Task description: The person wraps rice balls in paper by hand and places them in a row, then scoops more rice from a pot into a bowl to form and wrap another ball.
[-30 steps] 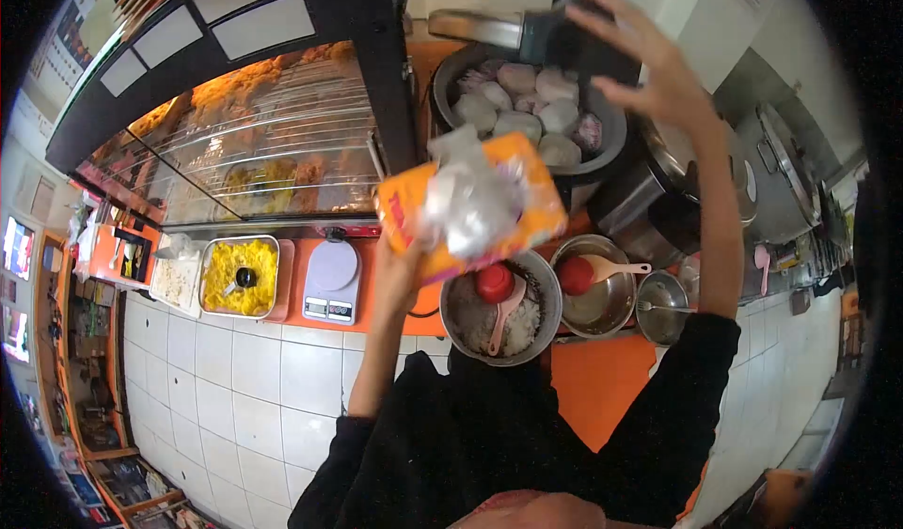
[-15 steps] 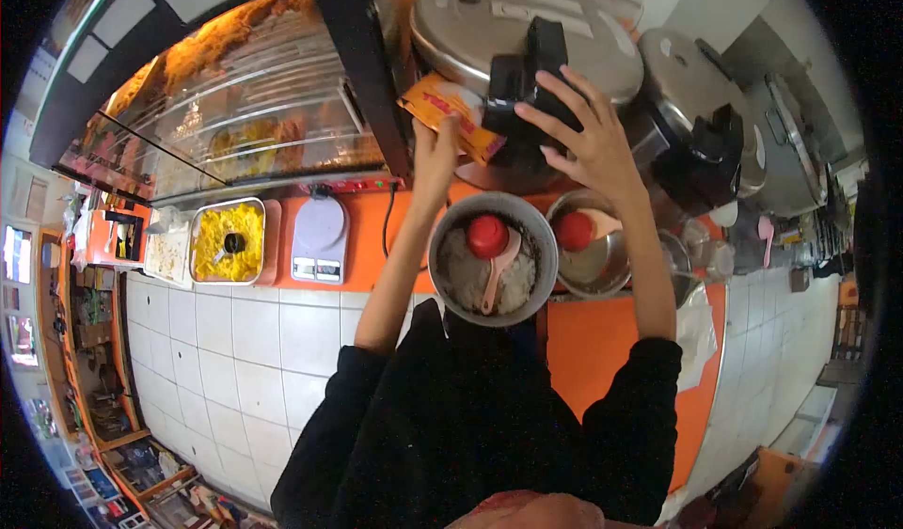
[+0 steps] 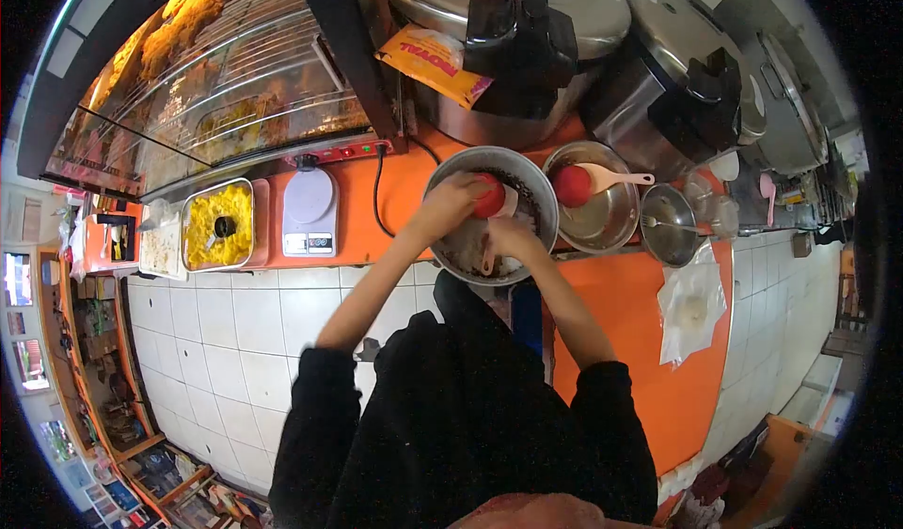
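Note:
A deep grey metal pot (image 3: 440, 173) with white rice (image 3: 459, 245) inside stands at the counter's front edge. My left hand (image 3: 453, 207) is closed on a small red cup (image 3: 489, 196) over the rice. My right hand (image 3: 512, 238) is curled round the handle of a pink rice paddle (image 3: 488, 262) in the same pot; its fingertips are partly hidden. Behind the pot, an orange-yellow packet (image 3: 433, 63) leans against the large steel rice cooker (image 3: 508, 12), beside its black latch, with neither hand on it.
Right of the pot stand a steel bowl (image 3: 602, 228) holding another red cup (image 3: 572, 187) and pink paddle (image 3: 625, 177), and a smaller bowl (image 3: 670, 247). A kitchen scale (image 3: 310, 211), a tray of yellow food (image 3: 224, 264) and a glass display case (image 3: 216, 96) are left.
Both hands have come down from the cooker and packet into the pot. The left has taken hold of the red cup, the right the paddle. The packet stays by the latch.

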Motion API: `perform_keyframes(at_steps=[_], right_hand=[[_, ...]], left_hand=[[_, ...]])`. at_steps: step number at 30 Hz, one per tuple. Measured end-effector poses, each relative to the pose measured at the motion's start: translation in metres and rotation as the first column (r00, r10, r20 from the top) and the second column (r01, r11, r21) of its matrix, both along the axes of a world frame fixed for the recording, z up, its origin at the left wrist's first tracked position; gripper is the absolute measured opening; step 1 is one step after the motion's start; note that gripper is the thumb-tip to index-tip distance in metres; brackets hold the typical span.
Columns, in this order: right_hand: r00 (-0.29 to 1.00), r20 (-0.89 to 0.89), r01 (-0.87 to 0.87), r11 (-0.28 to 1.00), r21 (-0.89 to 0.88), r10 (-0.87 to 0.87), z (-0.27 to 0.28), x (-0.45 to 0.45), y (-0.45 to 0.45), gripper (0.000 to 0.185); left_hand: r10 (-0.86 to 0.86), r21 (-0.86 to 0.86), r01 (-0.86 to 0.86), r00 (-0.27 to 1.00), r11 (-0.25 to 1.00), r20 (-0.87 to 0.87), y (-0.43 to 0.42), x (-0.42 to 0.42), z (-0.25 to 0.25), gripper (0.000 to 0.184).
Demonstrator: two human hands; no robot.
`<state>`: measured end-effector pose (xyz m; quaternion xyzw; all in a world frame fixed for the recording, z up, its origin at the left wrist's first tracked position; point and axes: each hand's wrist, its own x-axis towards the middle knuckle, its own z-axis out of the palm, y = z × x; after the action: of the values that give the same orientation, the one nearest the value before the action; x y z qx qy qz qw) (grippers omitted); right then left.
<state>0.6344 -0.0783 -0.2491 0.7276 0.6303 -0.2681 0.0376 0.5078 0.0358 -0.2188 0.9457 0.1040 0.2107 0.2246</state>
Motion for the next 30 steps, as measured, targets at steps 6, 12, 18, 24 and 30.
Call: perform_keyframes(at_steps=[6, 12, 18, 24, 30], right_hand=[[0.970, 0.228, 0.036, 0.981, 0.190, -0.080, -0.072, -0.029, -0.008, 0.016], [0.958, 0.230, 0.125, 0.969, 0.211, -0.173, -0.051, -0.036, -0.011, 0.020], [0.779, 0.061, 0.603, 0.773, 0.196, -0.623, -0.009, -0.028, 0.000, 0.041], [0.868, 0.128, 0.440, 0.864, 0.245, -0.479, 0.039, 0.003, 0.004, 0.026], [0.921, -0.019, 0.361, 0.832, 0.421, -0.389, 0.039, -0.013, 0.031, 0.015]], left_hand=[[-0.095, 0.551, 0.264, 0.944, 0.792, -0.316, 0.018, 0.064, -0.073, 0.035], [-0.057, 0.092, 0.066, 0.993, 0.994, -0.101, 0.026, 0.020, 0.022, 0.064], [0.154, -0.736, 0.126, 0.941, 0.665, 0.300, 0.049, -0.024, 0.011, 0.075], [0.152, -0.807, 0.154, 0.946, 0.570, 0.287, 0.037, -0.010, -0.002, 0.074], [0.131, -0.798, 0.140, 0.956, 0.587, 0.264, 0.041, 0.000, -0.024, 0.074]])
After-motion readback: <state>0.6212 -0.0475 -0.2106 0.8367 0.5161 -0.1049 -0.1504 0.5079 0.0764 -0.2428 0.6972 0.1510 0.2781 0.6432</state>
